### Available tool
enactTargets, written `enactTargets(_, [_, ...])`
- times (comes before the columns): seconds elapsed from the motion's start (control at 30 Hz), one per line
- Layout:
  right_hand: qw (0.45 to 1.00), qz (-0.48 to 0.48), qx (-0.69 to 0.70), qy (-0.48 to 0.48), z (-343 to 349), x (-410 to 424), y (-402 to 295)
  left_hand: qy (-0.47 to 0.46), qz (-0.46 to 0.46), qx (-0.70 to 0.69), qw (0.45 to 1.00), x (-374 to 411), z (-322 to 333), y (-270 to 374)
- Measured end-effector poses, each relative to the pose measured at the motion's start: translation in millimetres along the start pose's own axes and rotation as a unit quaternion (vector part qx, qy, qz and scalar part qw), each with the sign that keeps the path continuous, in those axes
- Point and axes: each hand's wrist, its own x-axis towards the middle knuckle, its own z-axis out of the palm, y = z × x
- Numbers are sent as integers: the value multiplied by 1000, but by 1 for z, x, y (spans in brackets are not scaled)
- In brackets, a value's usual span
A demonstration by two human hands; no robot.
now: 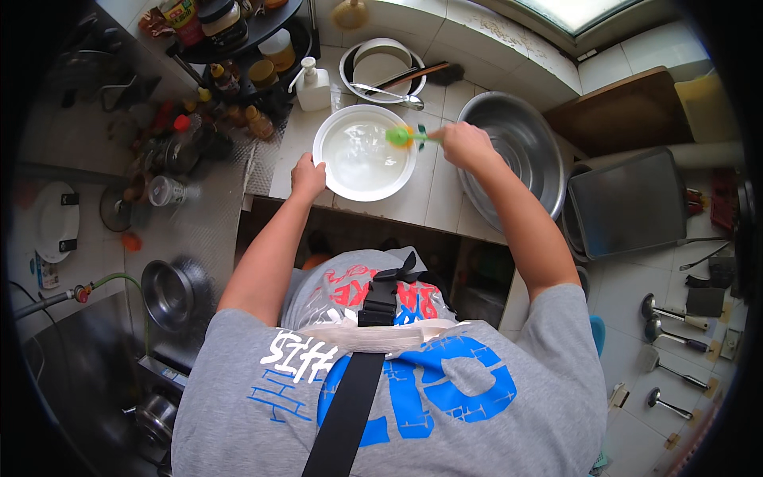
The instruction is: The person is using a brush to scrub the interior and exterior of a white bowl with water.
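Observation:
On the tiled counter sits a round white bowl [366,188] with clear liquid in it, light glinting off the surface. My left hand [309,177] grips the bowl's near-left rim, thumb on the edge. In my right hand [469,146] is the handle of a green, flower-like brush [398,137] with some orange at its head. Motion blurs the brush, which is over the bowl's right side; whether it touches the liquid is hard to tell. Right of the bowl, partly behind my right forearm, stands a large stainless steel basin [539,140].
Behind the bowl are a white pump bottle [313,89] and a dish [344,65] holding a smaller bowl, chopsticks and a spoon [412,102]. A tiered rack [262,50] carries jars at the left. Rightward are a wooden cutting board [620,110], a dark tray [629,203] and hanging ladles [673,340].

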Motion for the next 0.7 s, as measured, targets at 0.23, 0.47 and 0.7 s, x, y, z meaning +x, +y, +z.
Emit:
enactTargets(0.23, [974, -135, -20, 183, 60, 36, -23, -25, -37, -19, 999, -10, -10, 24])
enactTargets(0.47, [997, -27, -21, -66, 33, -6, -49, -19, -53, -59, 997, -12, -11, 21])
enactTargets(0.7, [960, -83, 100, -247, 74, 12, -63, -15, -54, -75, 996, -23, -11, 36])
